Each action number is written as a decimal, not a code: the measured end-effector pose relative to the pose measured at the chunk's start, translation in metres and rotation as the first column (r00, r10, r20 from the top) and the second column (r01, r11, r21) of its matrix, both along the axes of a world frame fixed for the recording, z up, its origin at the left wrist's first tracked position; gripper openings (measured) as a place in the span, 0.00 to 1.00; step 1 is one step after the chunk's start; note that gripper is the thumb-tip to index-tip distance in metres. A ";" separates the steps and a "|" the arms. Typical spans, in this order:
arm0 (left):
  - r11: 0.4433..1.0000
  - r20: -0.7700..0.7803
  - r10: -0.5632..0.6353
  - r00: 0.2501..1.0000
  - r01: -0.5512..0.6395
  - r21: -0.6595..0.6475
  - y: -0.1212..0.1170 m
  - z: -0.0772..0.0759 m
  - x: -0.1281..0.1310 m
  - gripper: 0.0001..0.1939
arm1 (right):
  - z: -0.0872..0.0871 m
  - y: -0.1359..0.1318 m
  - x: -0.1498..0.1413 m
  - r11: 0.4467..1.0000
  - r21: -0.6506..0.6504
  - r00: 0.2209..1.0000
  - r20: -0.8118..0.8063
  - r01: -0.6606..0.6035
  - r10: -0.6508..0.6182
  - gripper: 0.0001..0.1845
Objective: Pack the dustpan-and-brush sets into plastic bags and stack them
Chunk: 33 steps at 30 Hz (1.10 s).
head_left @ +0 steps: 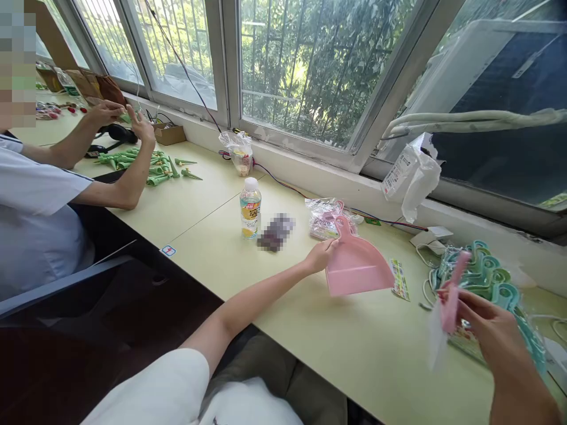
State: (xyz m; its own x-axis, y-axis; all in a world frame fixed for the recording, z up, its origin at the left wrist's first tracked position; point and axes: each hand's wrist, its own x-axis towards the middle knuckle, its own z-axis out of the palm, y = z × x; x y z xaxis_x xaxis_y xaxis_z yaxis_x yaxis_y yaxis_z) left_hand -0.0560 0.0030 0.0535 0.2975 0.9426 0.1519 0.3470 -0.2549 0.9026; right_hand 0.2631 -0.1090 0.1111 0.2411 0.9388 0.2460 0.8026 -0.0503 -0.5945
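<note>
My left hand (pixel 322 255) is closed on the edge of a pink dustpan (pixel 358 265), near the base of its handle. The dustpan's straight lip faces me, above the table. At the right, my right hand (pixel 485 321) grips a small pink brush (pixel 452 301) with pale, blurred bristles pointing down. Beyond the dustpan lies a clear-wrapped pink set (pixel 330 218). A narrow printed card (pixel 400 279) rests on the table to the dustpan's right. Behind my right hand is a pile of teal and green dustpan sets (pixel 491 277) in clear wrapping.
A drink bottle (pixel 250 209) stands left of the dustpan, beside a blurred-out item (pixel 277 232). At the left a co-worker's hands (pixel 142 127) work above green cone-shaped pieces (pixel 133 162). Cables (pixel 283 183) run along the windowsill. A plastic-wrapped cup (pixel 241 156) stands near it.
</note>
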 end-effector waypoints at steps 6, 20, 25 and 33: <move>0.994 -0.487 -0.110 0.866 0.109 -0.029 0.001 -0.003 -0.024 0.23 | -0.022 0.006 -0.029 0.916 -0.379 0.945 0.326 0.132 -0.001 0.20; 0.987 -0.758 0.049 0.650 0.085 0.137 0.003 -0.011 -0.032 0.22 | -0.030 0.022 -0.060 0.874 -0.408 0.818 0.575 0.263 0.022 0.20; 0.960 -0.705 -0.077 0.706 0.244 0.139 -0.007 -0.015 -0.018 0.24 | -0.001 0.020 -0.087 0.924 -0.382 0.920 0.366 0.012 0.139 0.18; 0.887 -0.588 -0.293 0.754 0.443 0.127 -0.017 -0.009 -0.010 0.24 | -0.019 0.037 -0.141 0.915 -0.397 0.853 0.452 -0.069 0.260 0.15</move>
